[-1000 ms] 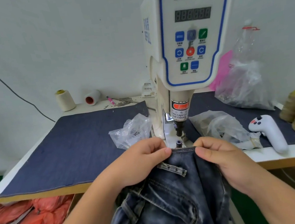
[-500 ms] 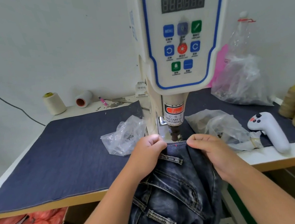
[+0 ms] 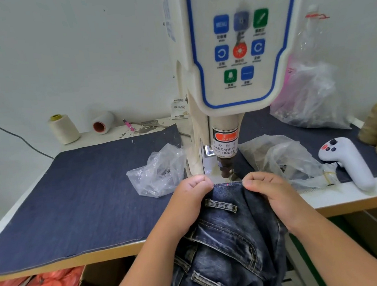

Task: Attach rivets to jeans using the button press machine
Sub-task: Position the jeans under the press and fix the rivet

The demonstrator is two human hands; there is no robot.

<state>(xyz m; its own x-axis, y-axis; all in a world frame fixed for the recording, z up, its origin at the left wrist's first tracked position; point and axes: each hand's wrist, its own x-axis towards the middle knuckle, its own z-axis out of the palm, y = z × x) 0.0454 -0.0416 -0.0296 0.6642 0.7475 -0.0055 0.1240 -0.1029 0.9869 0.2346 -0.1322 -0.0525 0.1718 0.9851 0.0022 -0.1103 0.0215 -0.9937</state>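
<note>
A: Machine first. Button press machine [image 3: 234, 47] fills 12 o'clock, its control panel facing the camera; punch [image 3: 225, 170] hangs below a warning label.

B: Table [image 3: 347, 197]?

A: Covered with dark denim sheet [image 3: 78, 198]. Clear plastic bags at 9 o'clock [image 3: 158, 175] and 3 o'clock [image 3: 282, 157] of the punch.

B: Jeans [image 3: 225, 235] position?

A: Waistband edge just beneath the punch, at 6 o'clock of it; the rest hangs off the table front. Red dot [image 3: 228, 184] on the waistband.

B: Hands?

A: Left hand [image 3: 188, 202] pinches the waistband, fingers curled. Right hand [image 3: 274, 194] pinches it likewise; short span of taut fabric between them.

B: Smaller items?

A: White handheld controller [image 3: 349, 163] at far 3 o'clock.
</note>
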